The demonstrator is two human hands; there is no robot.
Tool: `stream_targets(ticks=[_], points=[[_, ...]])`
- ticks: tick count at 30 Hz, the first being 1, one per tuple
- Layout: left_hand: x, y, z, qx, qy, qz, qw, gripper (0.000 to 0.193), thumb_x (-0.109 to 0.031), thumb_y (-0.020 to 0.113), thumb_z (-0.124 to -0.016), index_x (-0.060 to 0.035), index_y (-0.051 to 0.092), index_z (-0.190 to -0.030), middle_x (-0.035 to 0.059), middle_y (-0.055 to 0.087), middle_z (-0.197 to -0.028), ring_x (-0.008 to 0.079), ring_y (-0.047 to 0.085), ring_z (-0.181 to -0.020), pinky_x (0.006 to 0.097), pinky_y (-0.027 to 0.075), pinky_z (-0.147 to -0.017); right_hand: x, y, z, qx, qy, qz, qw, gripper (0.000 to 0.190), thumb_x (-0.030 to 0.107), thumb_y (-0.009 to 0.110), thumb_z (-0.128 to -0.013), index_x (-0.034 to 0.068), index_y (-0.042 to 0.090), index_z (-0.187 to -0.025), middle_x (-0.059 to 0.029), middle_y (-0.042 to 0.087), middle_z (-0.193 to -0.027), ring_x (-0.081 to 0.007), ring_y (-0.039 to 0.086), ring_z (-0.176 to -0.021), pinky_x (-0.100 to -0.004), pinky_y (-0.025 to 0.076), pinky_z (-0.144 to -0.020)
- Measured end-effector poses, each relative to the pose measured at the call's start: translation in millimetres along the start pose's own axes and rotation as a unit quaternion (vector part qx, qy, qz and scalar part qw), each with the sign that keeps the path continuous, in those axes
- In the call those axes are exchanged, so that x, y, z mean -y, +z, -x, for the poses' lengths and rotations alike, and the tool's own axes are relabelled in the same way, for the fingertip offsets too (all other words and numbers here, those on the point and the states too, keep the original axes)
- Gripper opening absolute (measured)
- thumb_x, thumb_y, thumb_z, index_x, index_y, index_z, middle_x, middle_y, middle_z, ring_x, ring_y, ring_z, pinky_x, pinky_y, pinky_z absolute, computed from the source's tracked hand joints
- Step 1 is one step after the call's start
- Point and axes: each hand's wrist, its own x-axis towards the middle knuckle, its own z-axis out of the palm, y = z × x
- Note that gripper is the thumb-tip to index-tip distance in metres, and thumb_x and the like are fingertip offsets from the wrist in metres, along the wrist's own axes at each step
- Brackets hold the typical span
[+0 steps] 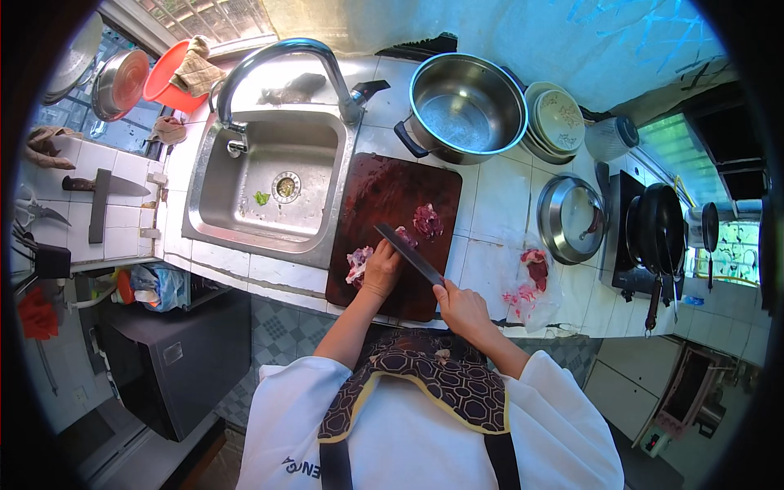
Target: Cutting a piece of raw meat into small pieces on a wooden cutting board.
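My right hand (464, 307) grips the handle of a kitchen knife (409, 253), whose blade slants up and left over a dark reddish-brown cutting board (392, 184). Beside the blade, my left hand (384, 269) rests on a piece of raw meat (405, 236), its fingers bent and partly hidden by the blade. Another chunk of meat with pale fat (358, 267) lies just left of that hand. A small heap of cut red meat (427, 221) sits farther up the board, towards its right edge.
A steel sink (211, 214) with a tall faucet adjoins the board's left side. Behind the board stands a large steel pot (468, 107), with stacked plates (558, 119) beside it. To the right lie a plastic bag with raw meat (536, 272), a pan lid (572, 220) and a stove (621, 245).
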Motion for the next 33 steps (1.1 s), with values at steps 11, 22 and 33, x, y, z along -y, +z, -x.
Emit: stream_targets(ticks=[11,22,33], points=[[5,4,-3,0.013,-0.001,-0.014,1.000,0.041,-0.007,0.066,-0.072,-0.0029,0.060,-0.112,0.0153,0.056,-0.124,0.0328,0.057,-0.110,0.0361,0.053,-0.085,20,-10,-9,0.034,0.038,0.033,0.998,0.052,0.043,0.036,-0.098,-0.004,0.058,-0.102,-0.0255,0.064,-0.070,-0.0449,0.063,-0.068,-0.0530,0.050,-0.065],[6,7,-1,0.026,-0.013,-0.010,1.000,0.042,-0.007,0.065,-0.071,-0.0038,0.060,-0.112,0.0150,0.057,-0.122,0.0330,0.057,-0.110,0.0364,0.053,-0.085,31,6,-43,-0.001,0.025,-0.008,1.000,0.051,0.043,0.037,-0.097,-0.003,0.058,-0.101,-0.0258,0.065,-0.074,-0.0444,0.065,-0.074,-0.0529,0.051,-0.069],[3,5,-6,0.023,-0.022,0.003,1.000,0.045,-0.008,0.067,-0.070,-0.0013,0.058,-0.114,0.0173,0.058,-0.120,0.0352,0.058,-0.105,0.0390,0.052,-0.085,41,17,-72,0.002,0.013,0.010,1.000,0.048,0.040,0.037,-0.097,-0.001,0.054,-0.114,-0.0272,0.064,-0.072,-0.0463,0.063,-0.070,-0.0546,0.049,-0.066]])
